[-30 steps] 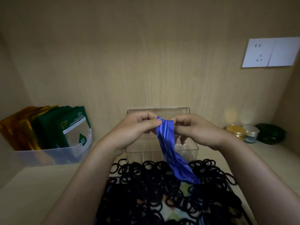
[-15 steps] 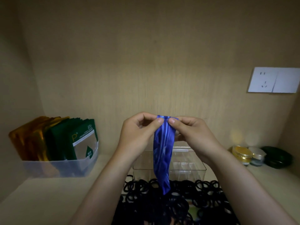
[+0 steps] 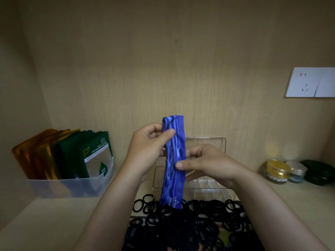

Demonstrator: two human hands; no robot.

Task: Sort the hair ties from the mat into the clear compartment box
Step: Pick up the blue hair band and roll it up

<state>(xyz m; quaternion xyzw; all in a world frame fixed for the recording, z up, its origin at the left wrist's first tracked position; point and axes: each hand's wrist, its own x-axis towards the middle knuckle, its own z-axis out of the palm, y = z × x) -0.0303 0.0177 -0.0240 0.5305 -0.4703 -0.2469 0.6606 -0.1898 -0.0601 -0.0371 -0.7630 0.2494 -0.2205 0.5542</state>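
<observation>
Head view:
- Left hand (image 3: 146,149) pinches upper part of blue band (image 3: 174,160), thumb in front, fingers curled behind.
- Right hand (image 3: 204,163) pinches band's middle, thumb across front.
- Band hangs upright, lower end reaching black hair ties (image 3: 190,220).
- Hair ties heaped at shelf's front edge, hiding most of mat (image 3: 223,236).
- Clear box (image 3: 208,180) just behind heap, lid up, partly behind band.
- Bin (image 3: 72,187) of green and gold packets (image 3: 90,154) toward back left corner.
- Jars (image 3: 277,171) toward back right corner.
</observation>
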